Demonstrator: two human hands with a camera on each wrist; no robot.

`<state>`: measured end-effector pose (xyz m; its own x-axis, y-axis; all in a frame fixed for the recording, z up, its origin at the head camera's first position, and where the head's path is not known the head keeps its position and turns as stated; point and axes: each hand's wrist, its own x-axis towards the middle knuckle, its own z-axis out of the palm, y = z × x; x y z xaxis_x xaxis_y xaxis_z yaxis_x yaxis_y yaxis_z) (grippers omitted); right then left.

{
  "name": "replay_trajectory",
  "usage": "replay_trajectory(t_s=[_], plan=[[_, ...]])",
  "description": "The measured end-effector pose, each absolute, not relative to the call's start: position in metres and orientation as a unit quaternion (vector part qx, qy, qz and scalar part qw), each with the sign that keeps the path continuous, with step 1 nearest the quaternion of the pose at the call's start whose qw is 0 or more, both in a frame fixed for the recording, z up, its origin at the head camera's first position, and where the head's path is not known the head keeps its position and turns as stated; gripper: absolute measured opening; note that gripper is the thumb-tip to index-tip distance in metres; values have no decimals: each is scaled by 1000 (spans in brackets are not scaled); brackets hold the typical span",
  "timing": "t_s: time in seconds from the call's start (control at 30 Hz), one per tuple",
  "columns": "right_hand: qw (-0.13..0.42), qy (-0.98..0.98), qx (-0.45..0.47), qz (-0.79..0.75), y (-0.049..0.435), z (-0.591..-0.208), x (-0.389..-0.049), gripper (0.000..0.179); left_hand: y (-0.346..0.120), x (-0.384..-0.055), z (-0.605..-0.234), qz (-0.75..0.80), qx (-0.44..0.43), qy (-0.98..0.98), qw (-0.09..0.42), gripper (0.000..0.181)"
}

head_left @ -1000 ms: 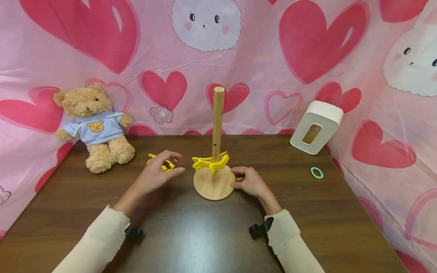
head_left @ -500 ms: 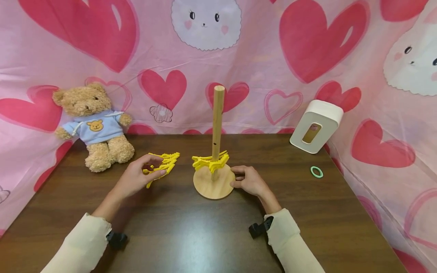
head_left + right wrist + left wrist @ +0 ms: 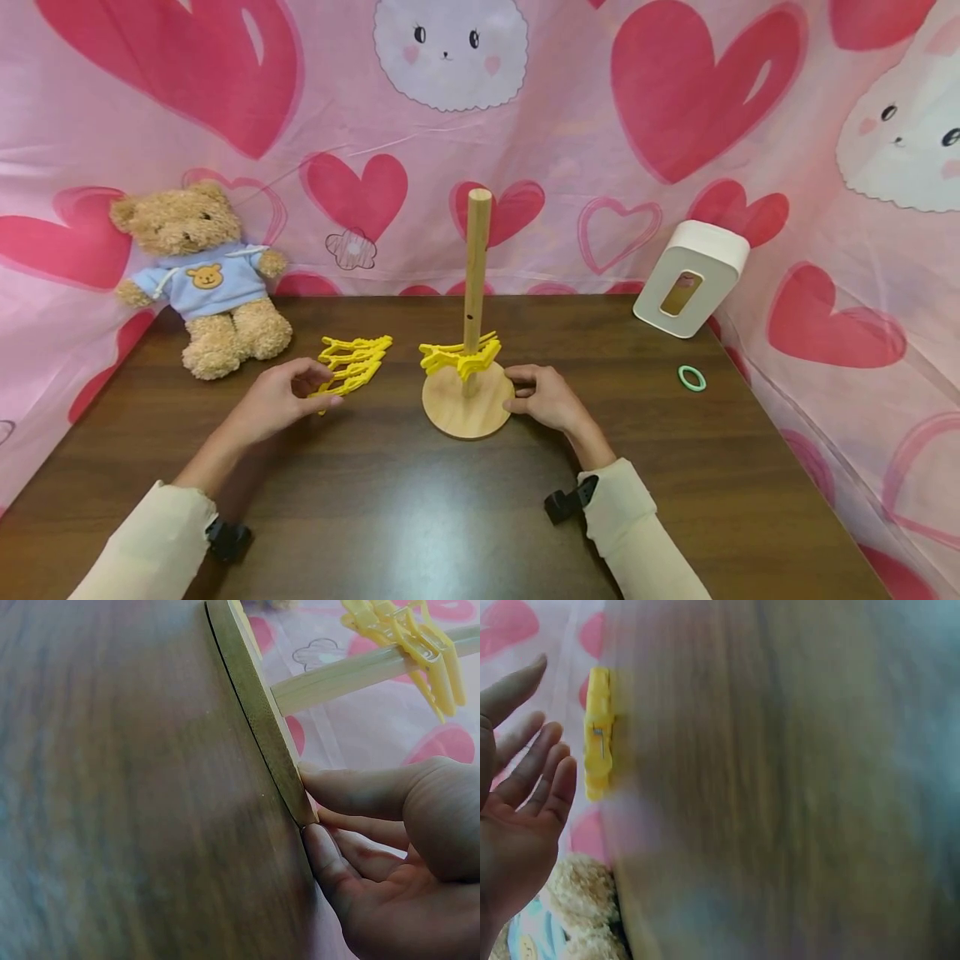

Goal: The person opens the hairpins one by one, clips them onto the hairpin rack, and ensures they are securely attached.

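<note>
A wooden stand has a round base (image 3: pixel 457 417) and an upright pole (image 3: pixel 476 267). Yellow clothespins (image 3: pixel 468 362) are clamped low on the pole; the right wrist view shows these clothespins (image 3: pixel 431 656) at closer range. My right hand (image 3: pixel 551 400) pinches the base's right edge, thumb on top and fingers at the rim and below. Left of the stand, several more yellow clothespins (image 3: pixel 356 358) lie in a row on the table. My left hand (image 3: pixel 281 400) is at the near left end of that row, partly covering it, its fingers loosely extended and holding nothing.
A teddy bear (image 3: pixel 210 275) in a blue top sits at the back left. At the back right leans a white box (image 3: pixel 690 279) with an oval window. A green ring (image 3: pixel 692 378) lies on the brown table (image 3: pixel 600 517). Pink heart-patterned cloth (image 3: pixel 570 150) hangs behind.
My left hand has moved left and nearer, from beside the stand to the row's near end, uncovering most of the loose clothespins. My right hand stays on the base.
</note>
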<state>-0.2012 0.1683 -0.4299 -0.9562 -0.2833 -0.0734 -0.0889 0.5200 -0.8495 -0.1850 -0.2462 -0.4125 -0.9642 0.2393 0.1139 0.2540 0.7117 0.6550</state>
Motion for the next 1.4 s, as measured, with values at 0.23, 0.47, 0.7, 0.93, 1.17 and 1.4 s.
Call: replay_trajectory(t_s=[0.23,0.47,0.7,0.93,1.17,1.4], plan=[[101,863,-108,-484,168,-429,-202,51,-253,-188,-413,-331,-125,-935,-27,48],[103,863,-108,-483,168,-430,-203,51,-253,-190,-418,-299,-129,-944,-54,54],[106,863,-104,-483,168,-429,-201,51,-256,-194,-416,-299,-137,-938,-111,57],[109,861,-100,-486,167,-429,-200,51,-259,-195,-416,-284,-147,-940,-121,45],[110,861,-99,-486,167,-429,-201,51,-263,-194,-413,-313,-132,-934,-112,43],[110,864,-100,-481,167,-430,-202,51,-265,-192,-407,-363,-107,-924,-59,45]])
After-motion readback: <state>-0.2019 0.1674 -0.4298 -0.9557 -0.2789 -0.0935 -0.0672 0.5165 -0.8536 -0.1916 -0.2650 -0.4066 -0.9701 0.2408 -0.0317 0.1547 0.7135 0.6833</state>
